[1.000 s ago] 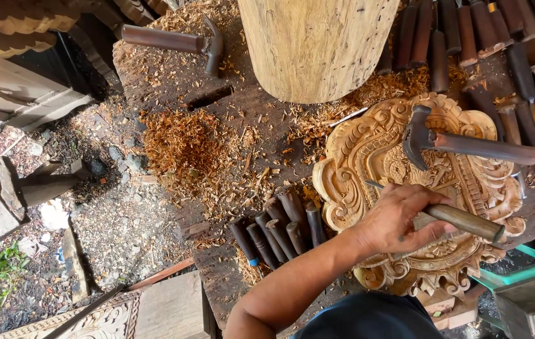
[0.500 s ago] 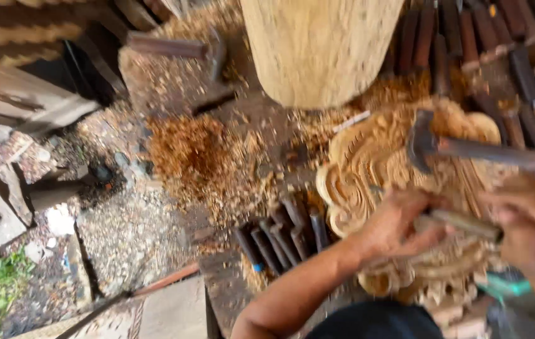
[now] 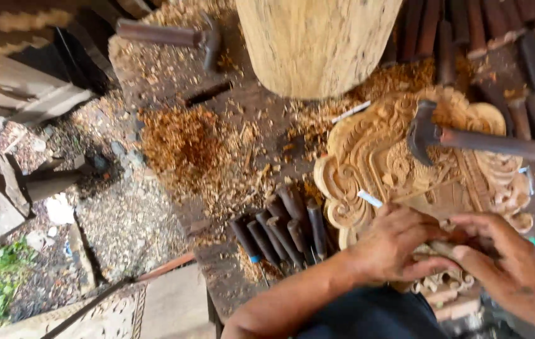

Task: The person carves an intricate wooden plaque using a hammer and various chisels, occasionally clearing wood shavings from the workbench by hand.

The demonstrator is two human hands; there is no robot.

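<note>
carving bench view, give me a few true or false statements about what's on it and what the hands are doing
1. Both hands grip one chisel over the carving. True: the left hand and right hand close on the chisel between them.
2. A hammer lies on the carving. True.
3. The spare chisels lie to the right of the carving. False: that bundle lies to its left, by the left forearm.
4. The log lies on its side across the carving. False: it stands at the bench's far side, clear of it.
5. The shavings are swept into a bin. False: they lie loose on the bench.
</note>
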